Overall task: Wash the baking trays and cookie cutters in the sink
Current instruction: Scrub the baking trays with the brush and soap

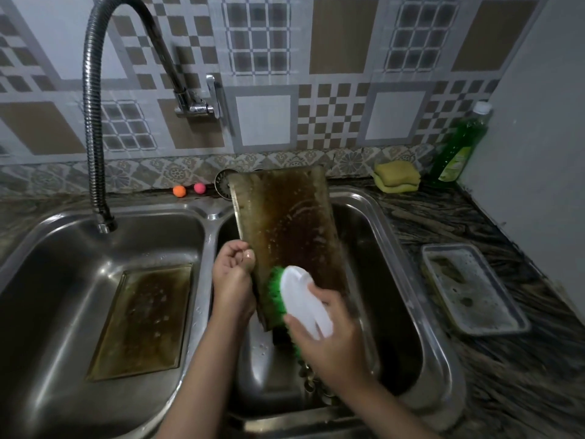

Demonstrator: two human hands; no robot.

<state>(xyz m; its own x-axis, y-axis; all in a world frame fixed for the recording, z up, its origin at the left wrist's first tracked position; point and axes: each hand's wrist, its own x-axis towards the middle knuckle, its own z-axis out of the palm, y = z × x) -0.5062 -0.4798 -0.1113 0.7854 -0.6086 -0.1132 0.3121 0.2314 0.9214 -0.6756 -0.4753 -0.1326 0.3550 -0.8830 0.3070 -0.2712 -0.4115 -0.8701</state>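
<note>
- A brown-stained baking tray [286, 236] stood tilted over the right sink basin [384, 280], its top edge leaning toward 12 o'clock, past the basin's back rim
- The left hand [232, 280] gripped the tray's left edge at about 9 o'clock, fingers curled round it, thumb on the front face
- The right hand [329, 331] clasped a scrubbing brush [300, 299] with a white back and green bristles, fingers wrapped over the back, bristles pressed against the tray's lower end at 6 o'clock
- A second stained tray [142, 321] lay flat on the bottom of the left sink basin [47, 248], at 9 o'clock from the hands
- A third, smaller tray [471, 289] sat on the dark stone counter [506, 375] at 3 o'clock, with suds inside
- The flexible tap hose [93, 122] hung over the left basin at 10 o'clock
- A yellow sponge [397, 177] and a green soap bottle [459, 144] stood at 2 o'clock, the bottle just right of the sponge
- An orange ball [179, 190] and a pink ball [199, 187] rested behind the sink rim at 11 o'clock
</note>
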